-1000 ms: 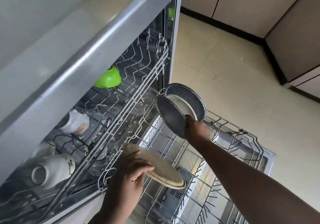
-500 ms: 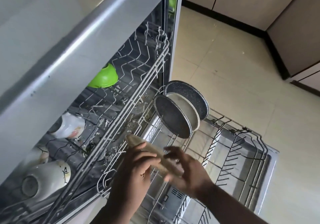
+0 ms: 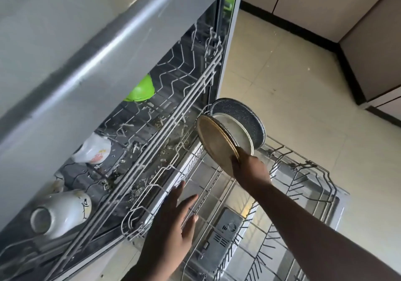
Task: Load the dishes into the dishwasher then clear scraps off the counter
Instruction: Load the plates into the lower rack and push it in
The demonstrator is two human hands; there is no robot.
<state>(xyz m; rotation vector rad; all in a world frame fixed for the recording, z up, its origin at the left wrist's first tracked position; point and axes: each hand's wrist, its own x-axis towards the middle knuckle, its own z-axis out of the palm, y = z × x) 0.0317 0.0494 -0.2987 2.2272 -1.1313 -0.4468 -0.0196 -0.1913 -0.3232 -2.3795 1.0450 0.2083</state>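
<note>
The tan plate (image 3: 214, 142) is gripped by the right hand (image 3: 249, 167) and stood on edge beside racked plates, seemingly for slotting, while the left hand (image 3: 173, 226) is held spread, empty.

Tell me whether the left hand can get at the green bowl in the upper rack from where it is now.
Probably yes. The left hand is open and holds nothing, hovering over the lower rack. The green bowl sits farther back in the pulled-out upper rack, uncovered from above, though partly under the counter edge.
</note>
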